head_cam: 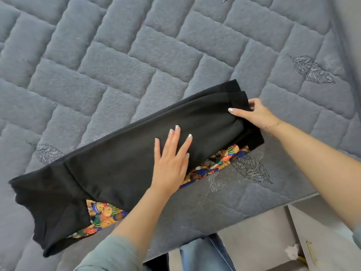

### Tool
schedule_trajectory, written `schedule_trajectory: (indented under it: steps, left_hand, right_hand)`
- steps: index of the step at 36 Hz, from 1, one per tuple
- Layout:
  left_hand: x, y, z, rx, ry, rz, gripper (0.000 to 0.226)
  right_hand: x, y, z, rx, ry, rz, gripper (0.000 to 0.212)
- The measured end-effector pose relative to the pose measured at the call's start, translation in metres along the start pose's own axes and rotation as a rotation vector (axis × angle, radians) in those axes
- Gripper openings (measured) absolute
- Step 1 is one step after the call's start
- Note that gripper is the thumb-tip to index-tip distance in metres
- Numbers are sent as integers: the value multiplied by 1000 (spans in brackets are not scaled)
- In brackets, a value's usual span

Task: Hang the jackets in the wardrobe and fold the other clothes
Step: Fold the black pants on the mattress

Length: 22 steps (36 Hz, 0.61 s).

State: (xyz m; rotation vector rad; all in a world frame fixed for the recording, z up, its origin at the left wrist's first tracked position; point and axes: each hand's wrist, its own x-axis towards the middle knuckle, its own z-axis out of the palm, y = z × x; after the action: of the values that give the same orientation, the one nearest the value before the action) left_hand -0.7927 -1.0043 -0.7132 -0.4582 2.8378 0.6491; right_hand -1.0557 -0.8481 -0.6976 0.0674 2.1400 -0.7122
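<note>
Lying across the near part of a grey quilted bed cover point(136, 55), a black garment point(121, 159) is folded into a long band that runs from the lower left up toward the right. From under the near edge of the black garment a colourful patterned cloth point(213, 165) peeks out in two places: one stretch near the garment's right end, another beside its left end close to the person's left sleeve point(109, 253).

The left hand point(172, 159) rests flat on the middle of the black garment, fingers straight and spread, palm down, gripping nothing. The right hand point(252, 112) is at the garment's far right end, thumb on top and fingers curled around the edge of the fabric there, pinching the doubled hem. A thin bracelet point(273, 125) sits on the right wrist.

Stitched leaf motifs dot the bed cover; one leaf motif point(252, 169) lies just beyond the garment's near right edge, partly under the patterned cloth. Below the garment, past the bed's near edge, blue jeans point(207, 253) show, and to their right a pale cabinet with a brass handle point(314, 253).
</note>
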Motion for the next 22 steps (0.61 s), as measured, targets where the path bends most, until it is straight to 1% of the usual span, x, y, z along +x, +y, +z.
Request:
schedule_trajectory:
  steps: [1,3,4,6,8,10,11,13,14,16,18,20,22]
  left_hand:
    - [4,9,5,14,-71,36,50]
    - [8,19,15,41,-168,3,51]
    - [9,21,18,24,-172,-32,50]
    - [11,24,17,-92,-133,-83,49]
    - [12,26,9,-299,-117,-116,45]
    - [12,26,-6,-574,-162,-204,41]
    - [10,25,-17,-763,-203,-284,40]
    - [0,19,-46,-1158,-268,-464,39]
    - [-7,14,-60,-1297,-270,-517,37]
    - [-24,2,-85,-1426,-207,-537,31]
    - [-43,-12,-107,-1551,-121,-526,32]
    - [-61,-26,-125,-1702,-63,-520,40]
    - [-79,-41,-139,-1816,-41,-545,42]
  right_hand:
    - [1,-3,-4,53,-71,46,87]
    - [1,-7,-14,146,-220,97,86]
    - [-1,-9,-17,190,-288,127,82]
    - [-8,-12,-21,263,-402,177,68]
    - [-17,-14,-21,327,-465,180,49]
    - [-31,-18,-17,431,-503,139,28]
    - [-40,-22,-13,480,-517,110,23]
    - [-65,-34,0,561,-550,57,21]
    - [-77,-40,8,580,-567,25,20]
    - [-102,-55,25,562,-559,-56,20]
    - [-125,-73,47,485,-510,-144,24]
    - [-149,-94,74,339,-463,-207,20]
    - [-173,-115,104,154,-437,-260,12]
